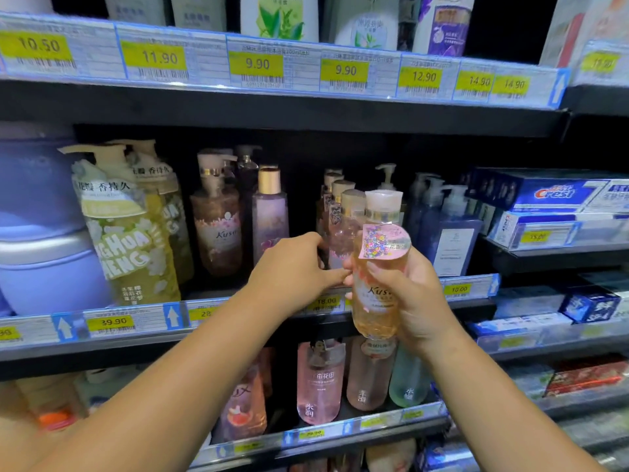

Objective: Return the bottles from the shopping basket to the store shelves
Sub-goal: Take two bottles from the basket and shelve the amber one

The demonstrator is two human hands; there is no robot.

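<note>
At middle shelf [143, 323] | right hand [420, 296] grips clear peach bottle [374, 316], pale cap, flowery sticker | left hand [292, 264] against pink bottles [340, 233], grip unclear

Both arms reach forward. The right hand [417, 296] wraps round a bottle [374, 318]. The left hand [292, 264], fingers bent, is just beside it.

I have only one view to work from: the wide-angle camera on the person's head. It faces the shelves [306, 115] almost square-on, tilted a little downward, near enough that I can read the price tags [257, 64]. Both forearms [170, 369] enter from the bottom edge; the left hand [292, 264] and the right hand [420, 301], gripping a bottle [376, 301], sit mid-frame.
</note>
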